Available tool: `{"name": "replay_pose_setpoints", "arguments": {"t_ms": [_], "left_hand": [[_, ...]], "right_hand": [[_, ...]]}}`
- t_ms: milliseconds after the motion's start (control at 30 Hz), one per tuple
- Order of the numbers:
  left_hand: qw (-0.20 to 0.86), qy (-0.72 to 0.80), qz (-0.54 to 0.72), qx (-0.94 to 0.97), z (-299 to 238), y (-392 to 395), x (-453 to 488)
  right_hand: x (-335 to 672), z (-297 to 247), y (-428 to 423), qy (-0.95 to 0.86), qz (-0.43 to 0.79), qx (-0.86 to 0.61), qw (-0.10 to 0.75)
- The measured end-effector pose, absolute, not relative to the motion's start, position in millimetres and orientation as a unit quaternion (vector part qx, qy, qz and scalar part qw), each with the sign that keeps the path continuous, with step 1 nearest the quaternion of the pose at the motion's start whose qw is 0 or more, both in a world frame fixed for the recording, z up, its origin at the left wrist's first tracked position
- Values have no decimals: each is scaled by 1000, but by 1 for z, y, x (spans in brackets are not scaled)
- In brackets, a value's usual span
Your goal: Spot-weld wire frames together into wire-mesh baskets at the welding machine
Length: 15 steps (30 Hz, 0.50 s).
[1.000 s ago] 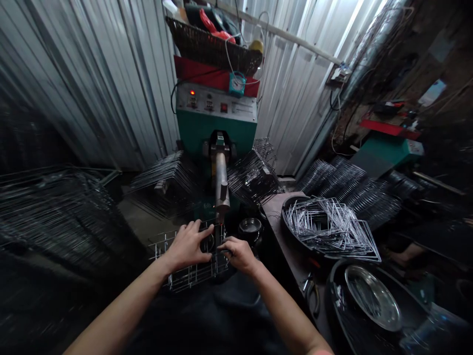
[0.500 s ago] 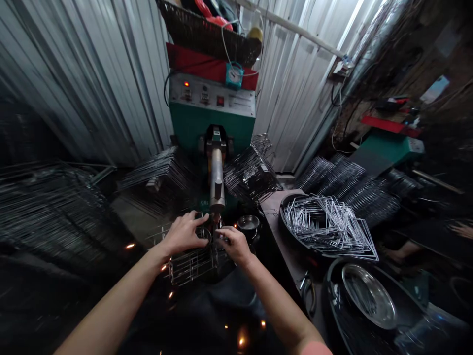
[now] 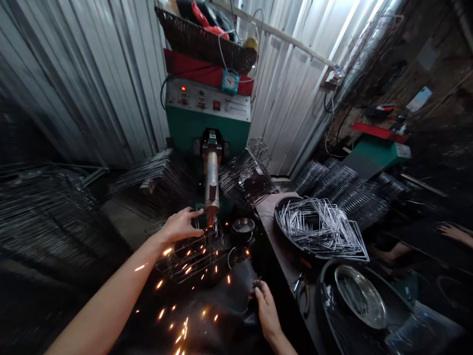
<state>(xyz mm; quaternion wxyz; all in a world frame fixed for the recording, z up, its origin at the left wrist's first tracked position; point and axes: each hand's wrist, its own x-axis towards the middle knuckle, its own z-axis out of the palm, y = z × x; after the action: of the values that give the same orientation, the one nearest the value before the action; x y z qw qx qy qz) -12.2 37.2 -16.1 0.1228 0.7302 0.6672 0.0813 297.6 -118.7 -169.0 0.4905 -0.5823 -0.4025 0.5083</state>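
Note:
My left hand [image 3: 183,226] is over the far-left side of a wire rack [image 3: 190,264], thumb and forefinger spread apart; its other fingers are partly hidden. Just right of its fingertips, the metal electrode arm [image 3: 212,185] of a green welding machine [image 3: 209,121] comes down on the rack. Closer to me on the right, my right hand [image 3: 268,305] is closed on the bunched edge of a black sheet [image 3: 236,293] spread in front of me. Orange sparks fly over the rack and sheet. A small round metal bowl [image 3: 244,226] stands right of the electrode.
Stacked wire frames [image 3: 151,180] flank the machine, with another stack [image 3: 246,175] at right. A black basin [image 3: 283,231] holds loose bent wires. Pliers [image 3: 303,293] lie near a second basin [image 3: 328,320] with a steel bowl [image 3: 360,296]. Another person's hand [image 3: 456,232] shows far right.
My right hand has moved from beside the electrode down and right to the black sheet's edge. My left hand stays near the rack. The spray of sparks has grown.

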Motion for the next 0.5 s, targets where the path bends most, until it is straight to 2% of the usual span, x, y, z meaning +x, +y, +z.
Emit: {"name": "replay_pose_setpoints", "arguments": {"t_ms": [100, 200, 367, 500], "left_hand": [[139, 657, 85, 736, -21, 35, -20], [159, 655, 65, 736, -29, 28, -40], [197, 677, -10, 709, -46, 6, -75], [173, 680, 46, 711, -52, -4, -74]], "right_hand": [[301, -175, -134, -512, 430, -580, 465], [305, -177, -132, -526, 421, -591, 443], [327, -159, -122, -309, 524, -582, 540], [353, -134, -141, -188, 594, -557, 549]]}}
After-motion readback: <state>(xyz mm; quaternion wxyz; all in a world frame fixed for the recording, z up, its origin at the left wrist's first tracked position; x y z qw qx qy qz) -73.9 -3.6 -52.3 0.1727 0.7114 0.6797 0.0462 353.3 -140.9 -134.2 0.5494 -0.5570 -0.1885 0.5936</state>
